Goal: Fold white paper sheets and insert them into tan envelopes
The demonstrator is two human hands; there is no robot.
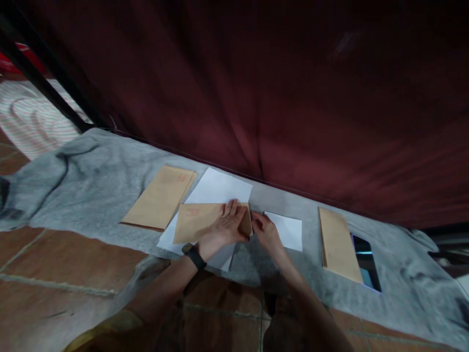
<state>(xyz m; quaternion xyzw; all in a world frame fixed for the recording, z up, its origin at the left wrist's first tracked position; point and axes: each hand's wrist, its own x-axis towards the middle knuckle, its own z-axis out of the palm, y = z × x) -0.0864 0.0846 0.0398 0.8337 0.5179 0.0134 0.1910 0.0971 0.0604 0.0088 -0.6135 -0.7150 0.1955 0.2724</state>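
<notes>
A brown paper envelope with small red print lies crosswise on white paper sheets. My left hand, with a dark watch on its wrist, spans the envelope's right part, fingers over the top side and thumb near the lower edge, holding it. Beside the left hand, the right end of the envelope shows a darker fold or opening. My right hand is just off that end, its fingers curled together; what lies between the fingertips is hidden. A smaller white paper rests to the right of this hand.
A stack of brown envelopes lies on the left, and another brown stack on the right beside a phone. Grey cloth covers the work surface. A dark red curtain hangs behind. Tiles show in front.
</notes>
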